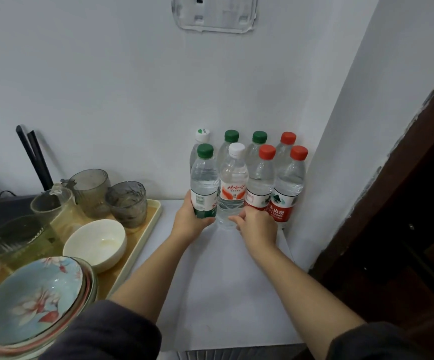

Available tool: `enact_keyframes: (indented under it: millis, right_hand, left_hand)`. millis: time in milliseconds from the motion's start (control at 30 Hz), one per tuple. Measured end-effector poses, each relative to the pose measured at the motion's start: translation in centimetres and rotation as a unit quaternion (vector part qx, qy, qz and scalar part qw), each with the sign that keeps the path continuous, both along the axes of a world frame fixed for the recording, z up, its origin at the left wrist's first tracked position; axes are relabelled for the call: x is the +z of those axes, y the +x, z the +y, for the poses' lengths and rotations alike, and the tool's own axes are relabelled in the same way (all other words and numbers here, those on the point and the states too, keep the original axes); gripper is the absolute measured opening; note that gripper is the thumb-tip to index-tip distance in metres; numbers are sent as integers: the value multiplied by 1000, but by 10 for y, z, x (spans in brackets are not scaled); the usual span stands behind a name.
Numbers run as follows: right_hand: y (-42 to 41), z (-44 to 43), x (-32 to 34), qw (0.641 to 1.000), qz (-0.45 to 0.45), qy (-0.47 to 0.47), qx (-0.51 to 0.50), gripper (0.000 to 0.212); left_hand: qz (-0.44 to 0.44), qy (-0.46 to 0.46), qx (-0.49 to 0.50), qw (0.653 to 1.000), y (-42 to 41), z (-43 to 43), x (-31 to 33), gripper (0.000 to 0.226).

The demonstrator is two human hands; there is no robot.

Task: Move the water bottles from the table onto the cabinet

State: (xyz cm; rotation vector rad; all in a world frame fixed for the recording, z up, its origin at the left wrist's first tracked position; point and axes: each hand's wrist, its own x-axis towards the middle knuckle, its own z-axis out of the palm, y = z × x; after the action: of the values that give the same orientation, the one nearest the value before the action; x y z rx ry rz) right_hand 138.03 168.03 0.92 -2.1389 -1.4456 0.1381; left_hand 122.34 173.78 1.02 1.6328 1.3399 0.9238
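- Here, eight water bottles stand upright in two rows of four on the white cabinet top [223, 281], pushed into the corner where the wall [107, 74] meets a side wall.
- The left hand [188, 220] grips the green-capped bottle [204, 183] at the left end of the front row, with fingers and thumb wrapped round its lower label; the bottle's base is hidden behind the hand.
- Just beside it stands the white-capped bottle [232, 183] with an orange-and-white label, touching its neighbours.
- The right hand [258, 228] sits low against the front row with its fingers curled. One fingertip touches the base of the white-capped bottle, and the rest cover the foot of the red-capped bottle [261, 178]. I cannot tell which of the two it holds, if either.
- A corner bottle [290, 183], also red-capped, stands at the right end against the side wall.
- The back row [231, 136] shows mostly caps: one white with green, two green, one red.
- To the left a beige tray [143, 242] carries smoky glasses [126, 201], a white bowl [95, 244] and stacked flowered plates [29, 302].
- Both forearms are bare, with dark sleeves at the bottom edge.
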Motion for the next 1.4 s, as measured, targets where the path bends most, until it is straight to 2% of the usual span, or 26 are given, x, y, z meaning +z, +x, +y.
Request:
enact_keyframes:
  millis: [533,600,667,733,800,900,1033,1200,1400]
  right_hand:
    - [7,0,3,999,11,-20,27,32]
    - [11,-1,7,999,9,-31,32,30]
    - [10,-13,15,993,-31,-82,81,30]
    - [10,-21,18,986,-70,-116,94,37]
    - [6,-32,19,979,-110,-131,112,47]
    - [-1,-50,17,958,-152,-174,169,61]
    - [-19,-73,11,933,-139,-202,262,70]
    - [-47,-100,3,889,-146,-208,380,72]
    - [-95,-147,4,798,-202,-182,537,71]
  left_hand:
    - [8,-49,-26,998,0,4,4,72]
    - [27,-51,-27,998,2,7,8,75]
    - [33,-60,18,997,-4,-8,9,90]
    - [99,-54,46,993,-10,-19,10,110]
    - [180,-10,67,981,-19,-39,13,110]
    - [284,40,94,953,-32,-87,10,96]
    - [357,22,112,927,-48,-154,-7,83]
    - [365,18,161,917,-66,-231,-21,79]
    - [368,-52,256,892,-93,-327,-30,81]
